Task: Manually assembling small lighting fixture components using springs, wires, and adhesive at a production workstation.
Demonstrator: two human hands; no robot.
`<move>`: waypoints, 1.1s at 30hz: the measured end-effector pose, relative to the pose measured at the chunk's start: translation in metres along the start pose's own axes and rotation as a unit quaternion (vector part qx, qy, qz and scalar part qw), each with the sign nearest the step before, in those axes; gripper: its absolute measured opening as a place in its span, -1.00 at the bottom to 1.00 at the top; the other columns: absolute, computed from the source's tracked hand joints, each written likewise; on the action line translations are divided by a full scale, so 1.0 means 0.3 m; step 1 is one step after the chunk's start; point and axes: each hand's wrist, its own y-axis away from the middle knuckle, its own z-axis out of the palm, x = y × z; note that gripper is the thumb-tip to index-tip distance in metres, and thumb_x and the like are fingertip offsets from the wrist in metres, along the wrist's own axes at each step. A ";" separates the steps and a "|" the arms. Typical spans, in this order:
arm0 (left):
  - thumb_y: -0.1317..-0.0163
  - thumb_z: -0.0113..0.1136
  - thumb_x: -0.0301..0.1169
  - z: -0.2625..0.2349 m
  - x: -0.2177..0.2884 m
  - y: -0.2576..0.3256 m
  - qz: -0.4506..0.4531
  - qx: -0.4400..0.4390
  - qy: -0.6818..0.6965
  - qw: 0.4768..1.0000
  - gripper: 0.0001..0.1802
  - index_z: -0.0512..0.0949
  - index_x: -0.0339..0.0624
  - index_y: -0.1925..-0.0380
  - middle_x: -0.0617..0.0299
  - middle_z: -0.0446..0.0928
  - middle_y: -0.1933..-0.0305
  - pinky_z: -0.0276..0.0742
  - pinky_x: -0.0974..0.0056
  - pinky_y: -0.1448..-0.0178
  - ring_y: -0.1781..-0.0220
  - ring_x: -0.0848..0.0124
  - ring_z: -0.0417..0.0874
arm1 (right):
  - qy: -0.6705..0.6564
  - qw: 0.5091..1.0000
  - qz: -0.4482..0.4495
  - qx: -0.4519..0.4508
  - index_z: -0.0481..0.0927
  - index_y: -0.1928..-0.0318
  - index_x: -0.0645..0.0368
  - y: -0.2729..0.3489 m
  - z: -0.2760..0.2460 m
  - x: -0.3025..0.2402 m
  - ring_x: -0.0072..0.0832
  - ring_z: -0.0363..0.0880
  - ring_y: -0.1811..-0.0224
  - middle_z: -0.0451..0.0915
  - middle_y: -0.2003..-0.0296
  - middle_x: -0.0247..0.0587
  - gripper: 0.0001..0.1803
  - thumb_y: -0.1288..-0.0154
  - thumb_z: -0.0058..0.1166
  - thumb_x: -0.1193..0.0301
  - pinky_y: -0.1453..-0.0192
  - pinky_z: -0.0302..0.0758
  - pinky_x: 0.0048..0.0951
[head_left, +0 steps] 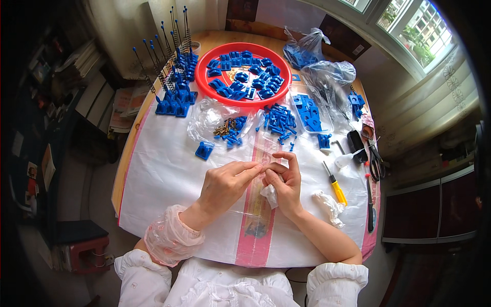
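Head-worn fisheye, steeply down; table [153, 169] seemingly near

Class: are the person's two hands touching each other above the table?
Touching. The head view shows the left hand fingertips meeting the right hand fingertips.

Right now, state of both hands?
Left hand: fingers pinched shut on something small at the fingertips; what it is cannot be told.
Right hand: fingers curled, meeting the left fingertips, with a crumpled white wad in the palm.

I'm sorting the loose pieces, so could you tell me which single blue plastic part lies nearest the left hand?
The lone blue part beside the clear bag, just up-left of the left hand; the others sit heaped farther back.
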 end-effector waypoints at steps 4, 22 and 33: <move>-0.04 0.45 -0.52 -0.021 0.001 -0.015 0.012 0.031 -0.005 0.999 -0.76 0.75 -0.10 0.23 0.23 0.74 0.20 0.67 0.33 0.29 0.27 0.32 0.76 | 0.038 0.999 -0.017 0.009 0.25 -0.19 0.18 0.000 0.011 -0.004 -0.64 0.52 0.28 0.69 0.17 -0.13 -0.61 -0.43 -0.02 0.65 0.18 0.46 -0.58; -0.30 0.33 -0.47 -0.004 -0.030 -0.010 -0.343 -0.100 0.553 0.753 -0.74 0.68 -0.35 0.05 0.10 0.72 0.11 0.68 0.39 -0.05 0.08 0.45 0.74 | 0.280 0.937 -0.210 -0.008 0.32 0.01 0.16 0.047 0.013 0.024 -0.77 0.44 0.49 0.74 0.27 -0.24 -0.77 -0.45 0.05 0.63 0.45 0.33 -0.67; -0.31 0.29 -0.51 -0.006 -0.032 -0.004 -0.351 -0.103 0.589 0.721 -0.72 0.65 -0.34 -0.01 0.10 0.70 0.05 0.66 0.33 -0.14 0.03 0.43 0.72 | 0.275 0.937 -0.217 -0.017 0.28 0.01 0.18 0.046 0.008 0.027 -0.71 0.55 0.37 0.74 0.18 -0.15 -0.77 -0.47 -0.01 0.64 0.34 0.45 -0.65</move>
